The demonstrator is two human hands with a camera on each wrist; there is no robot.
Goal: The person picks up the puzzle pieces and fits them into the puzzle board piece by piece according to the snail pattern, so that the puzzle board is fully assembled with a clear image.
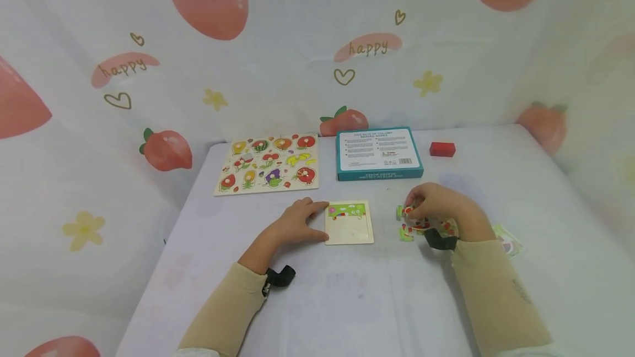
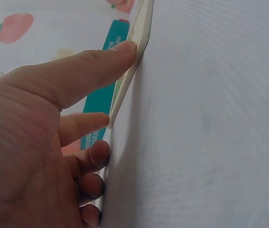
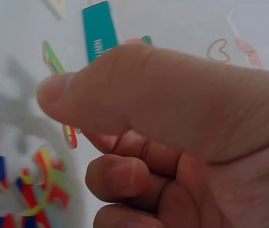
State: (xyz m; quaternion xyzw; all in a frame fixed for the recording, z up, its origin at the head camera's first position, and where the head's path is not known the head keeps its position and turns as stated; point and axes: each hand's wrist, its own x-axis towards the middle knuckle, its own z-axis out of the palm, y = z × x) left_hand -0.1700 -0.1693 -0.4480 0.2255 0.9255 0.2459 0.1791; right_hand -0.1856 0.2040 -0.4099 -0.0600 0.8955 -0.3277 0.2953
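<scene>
A square wooden puzzle tray [image 1: 350, 231] lies on the table, with a green printed strip [image 1: 347, 210] along its far side and bare wood on the nearer part. My left hand [image 1: 294, 225] touches the tray's left edge, its thumb and index finger spread apart. To the right of the tray, my right hand [image 1: 441, 205] pinches a jigsaw piece [image 3: 52, 58] between thumb and index finger. The thumb covers much of that piece in the right wrist view. Several loose jigsaw pieces [image 1: 407, 232] in red, green, blue and yellow lie beneath and beside this hand.
At the back left lies a fruit peg puzzle board [image 1: 268, 161]. Beside it are a teal-edged box [image 1: 380, 153] and a small red block [image 1: 442, 149]. A printed card [image 1: 508, 242] sits right of the right forearm. A patterned cloth [image 1: 278, 81] hangs behind the table.
</scene>
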